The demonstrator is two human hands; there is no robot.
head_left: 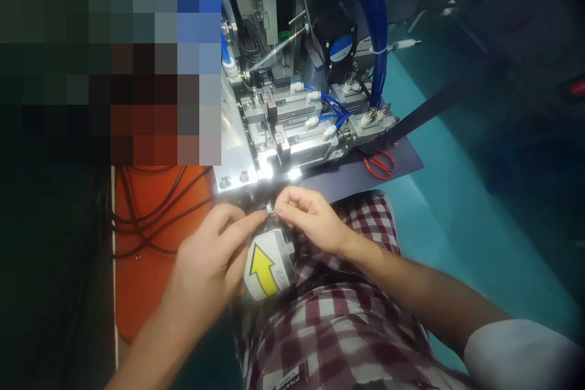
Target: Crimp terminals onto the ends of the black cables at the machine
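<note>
Both hands meet at the near edge of a metal machine with pneumatic cylinders [315, 146]. My left hand [210, 256] reaches in from the left, its index finger stretched toward a small shiny part [270, 208]; its other fingers are partly hidden. From the right comes my right hand [313, 216], thumb and fingertips pinched together beside that same small part. What lies between the fingertips is too small to make out. Just below them is a rounded white cover [265, 265] bearing a yellow arrow [264, 271], close to my left hand.
Red-handled scissors [380, 164] lie on the dark base plate [351, 180] at right. Black cables [150, 225] cross an orange surface [141, 292] on the left. A thick blue tube bundle [377, 30] arches over the machine. Checkered cloth [329, 323] covers my lap.
</note>
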